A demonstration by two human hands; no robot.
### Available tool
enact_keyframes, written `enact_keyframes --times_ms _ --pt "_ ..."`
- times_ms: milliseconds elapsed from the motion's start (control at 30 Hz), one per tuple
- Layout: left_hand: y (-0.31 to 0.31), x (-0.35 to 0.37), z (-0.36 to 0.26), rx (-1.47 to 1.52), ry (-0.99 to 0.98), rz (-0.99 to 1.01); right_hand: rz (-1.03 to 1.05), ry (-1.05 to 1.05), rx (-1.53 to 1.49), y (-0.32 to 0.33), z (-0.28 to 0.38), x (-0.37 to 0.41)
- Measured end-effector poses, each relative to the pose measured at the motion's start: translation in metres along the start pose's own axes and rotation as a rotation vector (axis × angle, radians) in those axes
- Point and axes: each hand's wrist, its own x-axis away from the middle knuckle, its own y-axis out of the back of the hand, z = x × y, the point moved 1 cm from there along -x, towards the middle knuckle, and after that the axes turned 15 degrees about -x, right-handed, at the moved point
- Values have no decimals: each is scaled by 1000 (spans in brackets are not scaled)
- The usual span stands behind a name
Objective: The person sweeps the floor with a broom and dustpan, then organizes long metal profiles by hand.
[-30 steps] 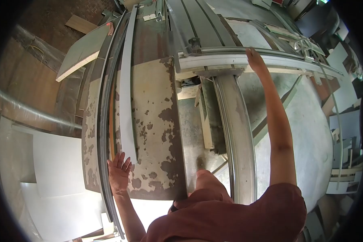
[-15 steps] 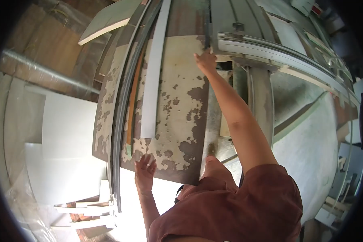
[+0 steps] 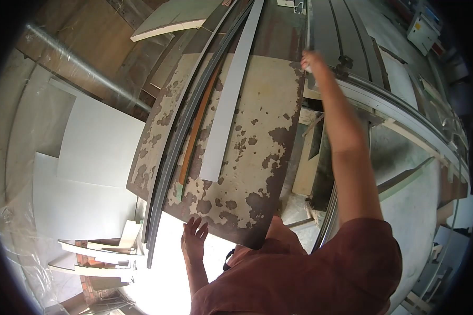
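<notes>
My left hand [image 3: 194, 241] is open with fingers apart, at the near edge of a worn board tabletop [image 3: 265, 139] with peeling patches. On that top lie a long white strip [image 3: 220, 131], a narrow orange-brown strip [image 3: 195, 139] with a green end, and long dark grey bars [image 3: 180, 134]. The white strip's near end is a short way beyond my left fingers, apart from them. My right hand [image 3: 311, 62] is stretched out at the tabletop's far right edge, its fingers curled in. A small pale bit shows at the fingers; what it is, I cannot make out.
Right of the tabletop runs a grey slotted machine bed [image 3: 333, 34] with a metal rail [image 3: 389, 107]. White sheets [image 3: 97, 152] lean at the left. A thick pale panel [image 3: 176, 21] lies at the back left, and offcuts [image 3: 97, 257] are stacked at the lower left.
My right hand has moved right along the tabletop edge, and its spread fingers have curled in. My left hand stays open near the front edge. The whole view has turned somewhat.
</notes>
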Motion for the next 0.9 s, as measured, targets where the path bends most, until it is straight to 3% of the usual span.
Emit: enact_keyframes --times_ms 33,100,133,167,233,367,433,533,667,800,900 --pt "0 0 -3 -10 -31 12 -52 -55 -155 15 24 8" --pt "-2 -3 -6 -29 -43 10 181 220 34 63 -6 -80" --pt "-3 -3 -7 -50 -47 5 169 -47 -294 90 2 -72" --pt "-4 -2 -6 -46 -43 5 151 -322 -618 114 19 -46" --pt "-6 -4 -4 -73 -71 40 242 -166 -236 127 74 61" --pt "-10 -14 1 -132 -55 135 238 -118 -96 182 67 170" --pt "-18 -21 1 -227 -49 247 47 -96 55 195 56 242" --pt "-44 -29 -8 -315 -13 406 -91 -237 23 194 58 356" --pt "-105 -22 -19 -415 -68 703 -241 -447 -70 185 37 487" --pt "-194 -6 -2 -387 -74 1149 -307 -559 -27 150 27 592" --pt "-258 23 14 -445 61 1267 -358 -584 -69 122 29 656"
